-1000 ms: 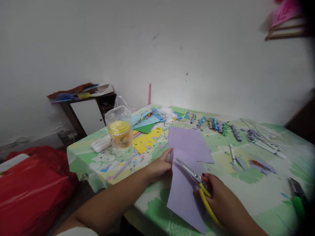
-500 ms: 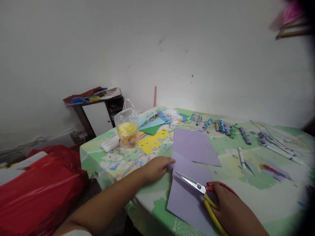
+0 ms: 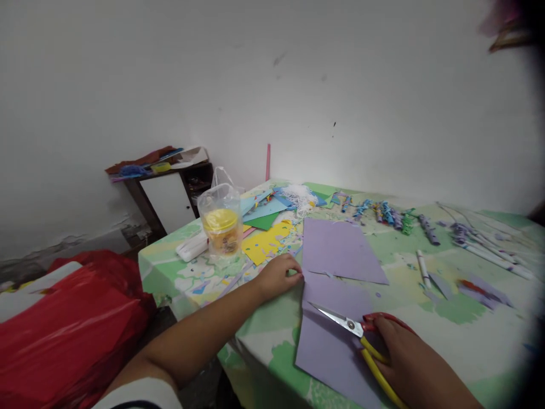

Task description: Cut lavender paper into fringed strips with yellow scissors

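Observation:
A light purple sheet of paper [image 3: 327, 349] lies near the table's front edge, with a slit or cut edge running across it. At its left edge, the fingers of my left hand [image 3: 281, 277] are pinched together on the paper. My right hand [image 3: 404, 355] grips scissors [image 3: 349, 325] by their red and yellow handles. The scissors' blades look nearly closed and lie over the sheet, pointing left toward its edge. A second purple piece [image 3: 343, 250] lies just beyond, partly against or under the near sheet; I cannot tell which.
Left of the paper stand a clear plastic container [image 3: 221, 221] with a yellow lid inside and yellow paper [image 3: 264, 244] with scraps. White shredded strips [image 3: 299, 197] and curled paper rolls [image 3: 387, 215] lie behind. Markers [image 3: 422, 267] are at right; a red bag [image 3: 76, 324] sits lower left.
My left hand has shifted slightly up along the paper's left edge, its fingers curling more. The scissors keep nearly the same place on the sheet. The camera view has moved slightly.

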`<state>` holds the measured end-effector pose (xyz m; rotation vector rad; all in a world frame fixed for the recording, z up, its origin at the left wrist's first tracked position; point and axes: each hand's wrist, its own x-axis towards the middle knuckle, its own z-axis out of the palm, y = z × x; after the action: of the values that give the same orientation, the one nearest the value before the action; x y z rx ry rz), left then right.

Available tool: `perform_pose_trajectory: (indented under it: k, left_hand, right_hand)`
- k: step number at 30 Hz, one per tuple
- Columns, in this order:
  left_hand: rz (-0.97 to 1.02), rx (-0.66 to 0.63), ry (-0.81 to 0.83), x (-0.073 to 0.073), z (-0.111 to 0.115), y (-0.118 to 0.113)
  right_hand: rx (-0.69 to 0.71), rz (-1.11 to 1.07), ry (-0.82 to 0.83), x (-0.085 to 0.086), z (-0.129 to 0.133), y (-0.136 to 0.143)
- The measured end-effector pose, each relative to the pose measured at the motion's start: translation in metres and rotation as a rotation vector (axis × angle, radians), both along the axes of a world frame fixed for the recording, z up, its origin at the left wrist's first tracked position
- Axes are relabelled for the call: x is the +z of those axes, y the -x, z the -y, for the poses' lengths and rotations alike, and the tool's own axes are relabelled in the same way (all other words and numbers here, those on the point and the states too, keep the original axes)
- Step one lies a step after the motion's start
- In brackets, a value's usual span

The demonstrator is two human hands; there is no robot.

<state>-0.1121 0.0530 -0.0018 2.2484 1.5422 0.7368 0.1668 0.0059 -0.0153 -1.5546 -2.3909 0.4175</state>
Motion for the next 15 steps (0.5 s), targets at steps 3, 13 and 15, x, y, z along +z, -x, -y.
perform_pose_trajectory:
  k: [3, 13, 15]
  left_hand:
    - [0.014, -0.042, 0.009, -0.002, -0.001, -0.001]
    - [-0.072, -0.462, -0.014, -0.003, 0.002, 0.017]
    - [-0.103, -0.478, -0.001, -0.001, 0.005, 0.021]
  right_hand:
    - [0.027, 0.006, -0.012, -0.006, -0.004, -0.009]
    - [-0.052, -0.013, -0.081, -0.034, -0.02, -0.057]
    - [-0.058, -0.007, -0.072, -0.036, -0.018, -0.056]
